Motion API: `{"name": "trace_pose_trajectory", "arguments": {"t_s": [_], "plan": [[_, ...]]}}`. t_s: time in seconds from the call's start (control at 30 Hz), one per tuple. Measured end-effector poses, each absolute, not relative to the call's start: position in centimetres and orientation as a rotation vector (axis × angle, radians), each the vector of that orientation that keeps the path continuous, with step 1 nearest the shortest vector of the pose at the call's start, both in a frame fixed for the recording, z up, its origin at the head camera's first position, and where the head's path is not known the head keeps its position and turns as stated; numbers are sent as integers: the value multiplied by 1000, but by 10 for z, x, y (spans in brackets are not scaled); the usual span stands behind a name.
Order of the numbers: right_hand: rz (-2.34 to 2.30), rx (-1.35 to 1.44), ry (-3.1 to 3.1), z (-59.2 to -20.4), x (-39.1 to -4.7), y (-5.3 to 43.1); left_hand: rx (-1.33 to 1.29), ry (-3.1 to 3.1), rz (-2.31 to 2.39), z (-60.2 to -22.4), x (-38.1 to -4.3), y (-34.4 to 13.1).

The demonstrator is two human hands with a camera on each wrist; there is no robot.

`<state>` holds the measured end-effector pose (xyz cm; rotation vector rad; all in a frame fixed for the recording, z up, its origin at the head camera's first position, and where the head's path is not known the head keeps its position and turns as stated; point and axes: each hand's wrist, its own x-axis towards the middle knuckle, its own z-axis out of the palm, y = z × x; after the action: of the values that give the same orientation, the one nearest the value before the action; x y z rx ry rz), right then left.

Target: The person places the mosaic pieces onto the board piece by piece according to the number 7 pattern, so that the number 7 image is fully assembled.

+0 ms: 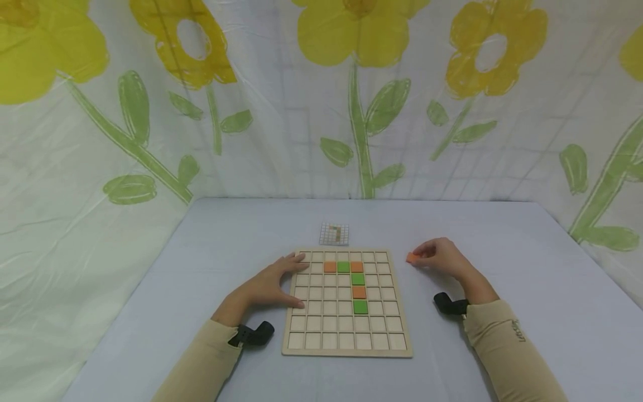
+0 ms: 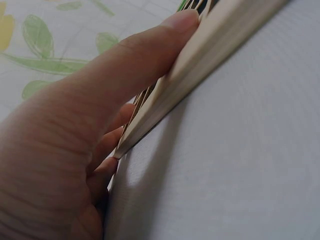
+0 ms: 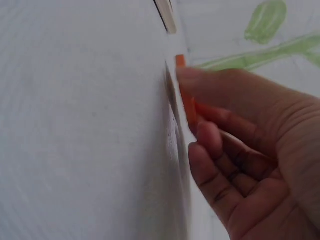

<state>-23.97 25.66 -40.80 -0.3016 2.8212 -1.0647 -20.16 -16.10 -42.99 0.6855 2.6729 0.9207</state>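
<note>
A wooden grid board [image 1: 329,324] lies flat on the table, its square cells partly filled with several orange and green tiles [image 1: 358,279]. These form a short row near the top and a column running down from it. My left hand [image 1: 268,285] rests on the board's left side, fingers and thumb spread along the edge. In the left wrist view the thumb [image 2: 135,55] lies across the raised rim. Right of the board's upper corner, my right hand [image 1: 442,259] pinches a square orange tile [image 3: 189,110] between thumb and fingers, close over the table.
Behind the board lies a small pattern card [image 1: 334,234] showing a grid with coloured squares. The white table [image 1: 241,223] ends at a hanging cloth [image 1: 281,139] printed with yellow flowers. A black wrist camera [image 1: 256,334] sits on each wrist.
</note>
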Motion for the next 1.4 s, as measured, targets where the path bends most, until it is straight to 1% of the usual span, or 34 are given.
{"name": "trace_pose_trajectory", "arguments": {"t_s": [0.3,0.73,0.93,1.13,1.4], "plan": [[-1073,-454,2779,-396,-231,237,676,2674,932,-431,-202,-161],[-1003,-760,2673,-381,-206,195,690,2672,933,-431,-203,-160],[-975,-829,2624,-372,-193,180,682,2675,926,-431,-204,-161],[-1003,-878,2557,-372,-183,169,687,2669,927,-431,-205,-161],[-938,-838,2510,-374,-168,155,673,2666,928,-432,-203,-161]]}}
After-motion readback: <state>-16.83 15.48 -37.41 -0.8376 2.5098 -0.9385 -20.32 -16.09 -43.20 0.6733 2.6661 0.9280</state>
